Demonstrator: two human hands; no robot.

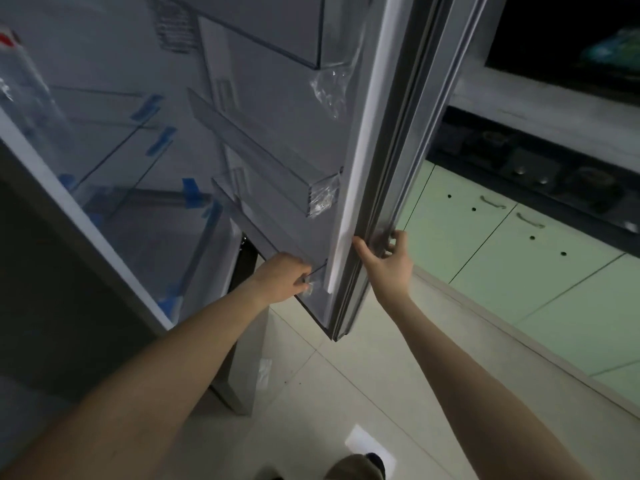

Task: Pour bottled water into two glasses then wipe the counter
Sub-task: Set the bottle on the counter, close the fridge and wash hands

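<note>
Dimly: right hand gripping open fridge door.

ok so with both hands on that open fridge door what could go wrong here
1. The right hand wraps the door edge with its thumb on the white seal; closing from this grip could pinch the fingers.
2. The left hand grips the corner of the lowest door bin, a thin clear shelf; pulling there might unseat it.
3. The room is dim, so the bottle at the upper left is easy to knock.
</note>
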